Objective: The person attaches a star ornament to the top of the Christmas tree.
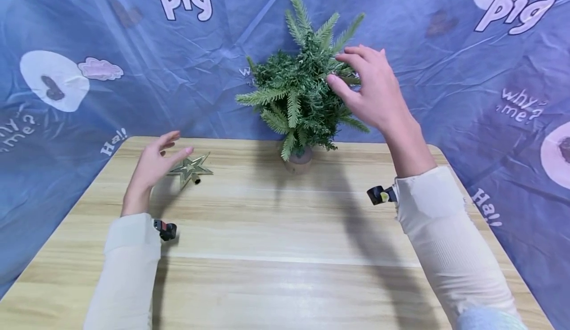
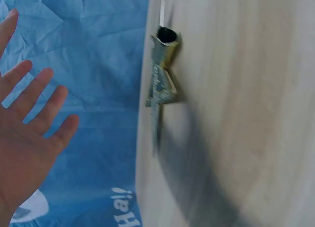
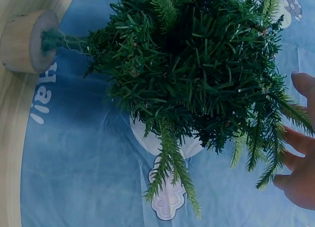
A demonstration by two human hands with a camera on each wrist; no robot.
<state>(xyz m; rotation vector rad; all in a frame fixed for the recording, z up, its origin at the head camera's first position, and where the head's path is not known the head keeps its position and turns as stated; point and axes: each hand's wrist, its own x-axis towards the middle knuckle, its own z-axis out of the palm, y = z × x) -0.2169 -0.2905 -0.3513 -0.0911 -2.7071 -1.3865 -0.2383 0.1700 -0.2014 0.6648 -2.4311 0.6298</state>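
Observation:
A small artificial Christmas tree (image 1: 307, 87) stands upright on a round wooden base (image 3: 29, 41) at the table's far edge. Beside its upper right branches is my right hand (image 1: 371, 85), fingers loosely bent and holding nothing. In the right wrist view the fingers (image 3: 300, 153) are by the branch tips; whether they touch cannot be told. A gold star tree topper (image 1: 190, 169) with a short hollow socket lies at the far left of the table. Just above and left of it hovers my left hand (image 1: 156, 162), relaxed, with nothing in its grasp. The left wrist view shows the star (image 2: 160, 74) edge-on.
The light wooden table (image 1: 276, 231) carries the tree and the star. Behind it and along both sides hangs a blue printed cloth (image 1: 213, 72). Small black cameras are strapped at the left wrist (image 1: 166, 230) and right wrist (image 1: 380, 195).

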